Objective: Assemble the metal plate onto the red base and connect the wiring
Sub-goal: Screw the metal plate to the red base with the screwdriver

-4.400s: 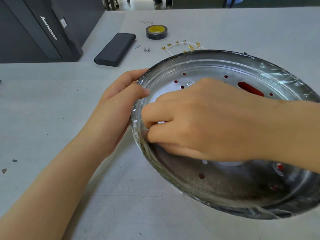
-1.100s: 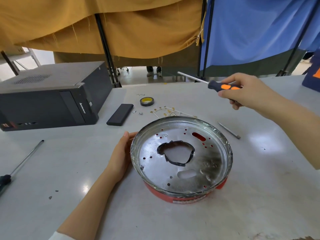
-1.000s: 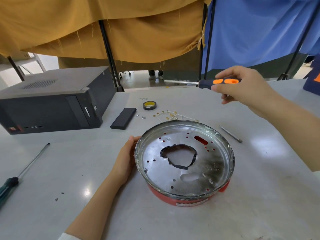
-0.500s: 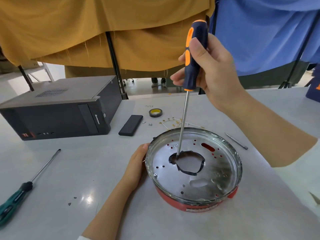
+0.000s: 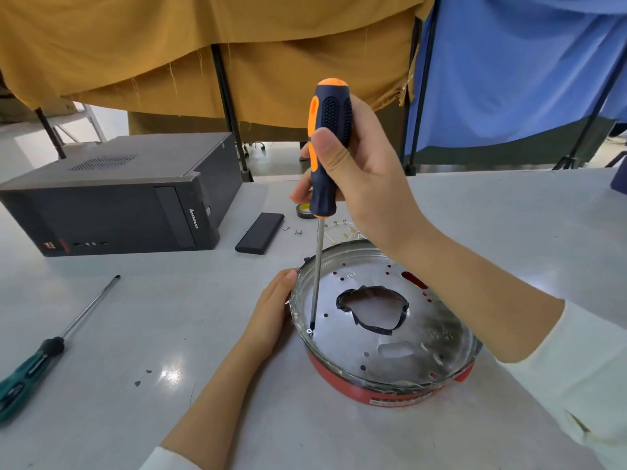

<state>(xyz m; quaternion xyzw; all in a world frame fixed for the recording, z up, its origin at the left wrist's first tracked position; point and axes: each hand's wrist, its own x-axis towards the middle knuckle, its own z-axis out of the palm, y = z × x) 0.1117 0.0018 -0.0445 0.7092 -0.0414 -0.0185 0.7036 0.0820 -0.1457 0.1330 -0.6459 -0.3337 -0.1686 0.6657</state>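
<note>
**Screwdriver set on plate screw**

Since half a second ago, our screwdriver [image 5: 325, 147] tip has shifted from the central hole's edge to a screw [image 5: 309, 331] at the plate's left rim.

Item 1: right hand [image 5: 359, 171], fingers and thumb wrapped round the blue-orange handle, shaft nearly upright, tip resting on the screw.

Item 2: left hand [image 5: 271, 310], fingers straight, pressed flat against the left rim of the plate [image 5: 383, 347].

Item 3: plate, seated on top of the red base [image 5: 342, 379], near the table's [image 5: 509, 215] middle; ragged central hole edged in black.

Item 4: green screwdriver [image 5: 34, 364], lying far left.

Item 5: computer case [image 5: 112, 195], back left; black box [image 5: 259, 233] beside it; tape roll [image 5: 303, 211] and small gold terminals [image 5: 346, 230] behind the plate.
</note>
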